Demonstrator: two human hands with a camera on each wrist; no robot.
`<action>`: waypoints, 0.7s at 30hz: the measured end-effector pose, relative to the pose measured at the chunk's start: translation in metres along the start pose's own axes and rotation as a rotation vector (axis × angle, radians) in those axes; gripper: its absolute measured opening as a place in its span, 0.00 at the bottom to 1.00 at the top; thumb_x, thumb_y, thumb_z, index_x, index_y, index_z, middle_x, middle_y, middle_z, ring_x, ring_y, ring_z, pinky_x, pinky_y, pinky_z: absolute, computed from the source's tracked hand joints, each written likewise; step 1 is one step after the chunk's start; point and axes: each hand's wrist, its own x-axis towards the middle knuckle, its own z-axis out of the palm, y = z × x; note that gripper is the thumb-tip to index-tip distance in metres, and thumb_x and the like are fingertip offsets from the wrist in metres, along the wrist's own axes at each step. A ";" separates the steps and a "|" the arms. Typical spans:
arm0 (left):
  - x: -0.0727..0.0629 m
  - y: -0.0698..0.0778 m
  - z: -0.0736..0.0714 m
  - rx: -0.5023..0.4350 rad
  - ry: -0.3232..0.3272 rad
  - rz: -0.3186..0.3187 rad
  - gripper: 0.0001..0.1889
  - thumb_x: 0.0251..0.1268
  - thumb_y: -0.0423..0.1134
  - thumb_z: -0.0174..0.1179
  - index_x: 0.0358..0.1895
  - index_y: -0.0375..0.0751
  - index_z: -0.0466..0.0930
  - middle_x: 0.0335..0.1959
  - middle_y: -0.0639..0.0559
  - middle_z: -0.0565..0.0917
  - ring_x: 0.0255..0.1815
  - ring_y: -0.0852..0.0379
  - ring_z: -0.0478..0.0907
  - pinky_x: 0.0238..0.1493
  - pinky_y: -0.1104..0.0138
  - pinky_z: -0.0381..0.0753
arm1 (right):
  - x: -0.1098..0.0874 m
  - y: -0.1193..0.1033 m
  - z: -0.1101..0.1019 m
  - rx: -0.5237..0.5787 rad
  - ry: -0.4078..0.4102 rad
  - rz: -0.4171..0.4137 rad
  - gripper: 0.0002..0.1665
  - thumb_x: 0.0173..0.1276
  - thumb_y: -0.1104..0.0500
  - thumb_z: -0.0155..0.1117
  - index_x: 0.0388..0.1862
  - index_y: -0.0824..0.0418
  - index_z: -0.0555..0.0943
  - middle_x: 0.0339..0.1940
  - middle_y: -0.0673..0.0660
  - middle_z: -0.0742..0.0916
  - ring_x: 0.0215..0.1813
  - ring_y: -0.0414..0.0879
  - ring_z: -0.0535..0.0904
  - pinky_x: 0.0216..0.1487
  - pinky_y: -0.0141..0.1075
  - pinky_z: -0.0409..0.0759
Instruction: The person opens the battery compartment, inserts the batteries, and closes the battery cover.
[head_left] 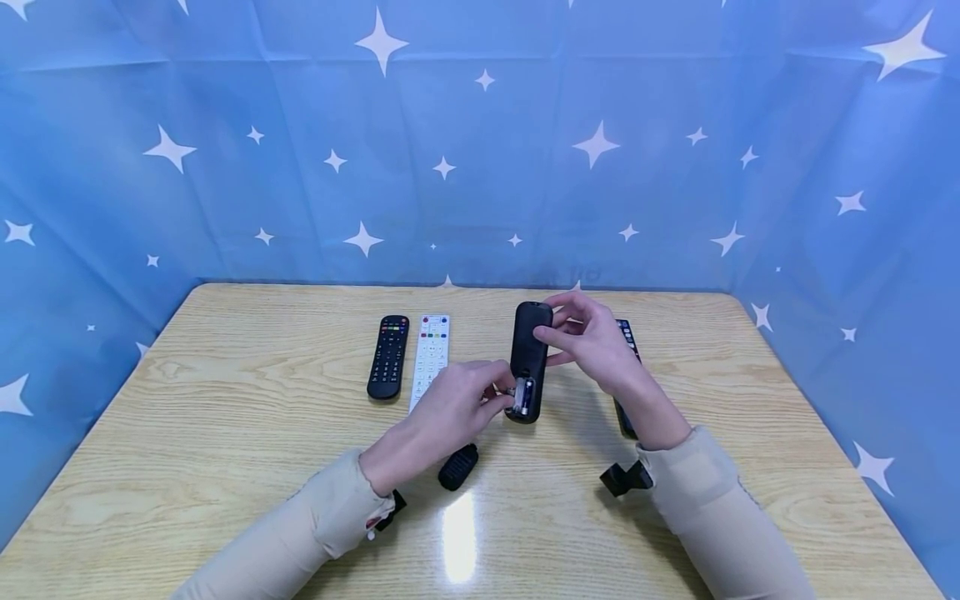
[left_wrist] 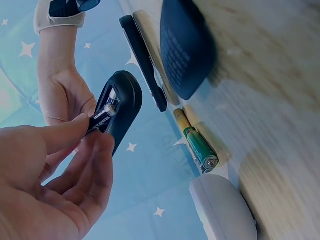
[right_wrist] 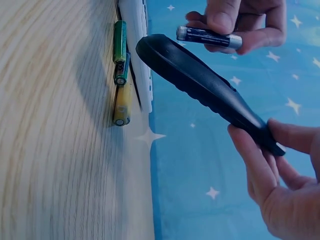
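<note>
My right hand (head_left: 592, 342) grips a black remote control (head_left: 530, 346) near its far end, above the table. The remote's back faces up, and its battery compartment is uncovered at the near end. One battery (left_wrist: 113, 94) shows inside that compartment in the left wrist view. My left hand (head_left: 461, 404) pinches a dark-blue battery (right_wrist: 207, 37) with silver ends between thumb and fingers. In the left wrist view this battery lies tilted at the compartment's opening. The right wrist view shows it just over the remote's end; whether the two touch I cannot tell.
A black remote (head_left: 387, 358) and a white remote (head_left: 431, 350) lie on the left. Another black remote (head_left: 627, 337) is partly behind my right forearm. Green batteries (right_wrist: 120, 42) and a yellow battery (right_wrist: 122, 105) lie beside the white remote. A small ribbed black piece (head_left: 458, 467) lies nearer.
</note>
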 end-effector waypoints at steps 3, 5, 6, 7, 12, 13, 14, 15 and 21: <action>0.001 0.001 0.001 0.009 0.034 0.022 0.06 0.64 0.31 0.72 0.37 0.43 0.83 0.34 0.54 0.88 0.33 0.62 0.84 0.34 0.72 0.81 | -0.001 -0.001 0.001 0.004 -0.007 -0.002 0.27 0.71 0.69 0.68 0.65 0.68 0.72 0.46 0.67 0.77 0.45 0.55 0.83 0.40 0.51 0.88; 0.001 0.001 0.001 0.008 0.050 0.034 0.06 0.63 0.31 0.73 0.37 0.42 0.83 0.34 0.54 0.88 0.33 0.62 0.84 0.34 0.73 0.81 | -0.002 -0.001 0.003 0.005 -0.011 -0.006 0.26 0.70 0.69 0.68 0.65 0.68 0.72 0.46 0.67 0.77 0.45 0.55 0.84 0.40 0.51 0.88; 0.001 0.001 0.002 0.010 0.055 0.039 0.06 0.63 0.31 0.73 0.36 0.42 0.84 0.33 0.55 0.88 0.32 0.62 0.84 0.34 0.73 0.81 | -0.002 -0.001 0.003 0.005 -0.011 -0.007 0.26 0.70 0.69 0.68 0.64 0.69 0.72 0.46 0.67 0.77 0.45 0.55 0.84 0.40 0.51 0.88; 0.001 0.001 0.002 0.011 0.056 0.040 0.07 0.62 0.31 0.73 0.36 0.42 0.84 0.33 0.55 0.88 0.32 0.62 0.84 0.34 0.73 0.81 | -0.003 -0.002 0.004 0.005 -0.012 -0.008 0.26 0.70 0.69 0.68 0.64 0.69 0.72 0.45 0.67 0.78 0.45 0.55 0.84 0.40 0.51 0.88; 0.001 0.001 0.004 0.036 0.055 0.046 0.07 0.62 0.31 0.73 0.36 0.43 0.83 0.34 0.55 0.88 0.33 0.62 0.84 0.35 0.73 0.82 | -0.002 -0.002 0.006 0.015 -0.007 -0.010 0.26 0.69 0.70 0.69 0.64 0.69 0.73 0.45 0.67 0.78 0.45 0.55 0.84 0.39 0.51 0.88; 0.002 0.002 0.004 0.042 0.056 0.049 0.07 0.63 0.31 0.73 0.36 0.43 0.83 0.34 0.54 0.88 0.33 0.62 0.84 0.35 0.73 0.82 | -0.002 -0.002 0.006 0.017 -0.006 -0.009 0.26 0.69 0.70 0.69 0.64 0.69 0.73 0.45 0.68 0.78 0.46 0.56 0.84 0.39 0.51 0.88; 0.002 0.002 0.004 0.049 0.057 0.052 0.07 0.63 0.31 0.73 0.36 0.43 0.83 0.34 0.54 0.87 0.34 0.62 0.84 0.35 0.73 0.82 | -0.002 -0.002 0.006 0.018 -0.006 -0.008 0.26 0.69 0.70 0.69 0.64 0.68 0.73 0.45 0.68 0.78 0.46 0.56 0.84 0.39 0.51 0.88; 0.001 0.002 0.005 0.054 0.059 0.055 0.07 0.63 0.32 0.73 0.36 0.43 0.82 0.34 0.54 0.87 0.34 0.62 0.84 0.35 0.73 0.82 | -0.002 -0.003 0.007 0.017 -0.008 -0.006 0.26 0.69 0.70 0.70 0.64 0.68 0.73 0.45 0.68 0.78 0.46 0.56 0.84 0.39 0.51 0.88; 0.000 0.001 0.005 0.067 0.077 0.059 0.06 0.63 0.32 0.73 0.38 0.42 0.84 0.35 0.53 0.85 0.32 0.61 0.82 0.33 0.73 0.80 | -0.003 -0.005 0.007 0.006 -0.022 -0.012 0.27 0.70 0.68 0.70 0.65 0.69 0.73 0.45 0.67 0.78 0.47 0.56 0.84 0.41 0.50 0.88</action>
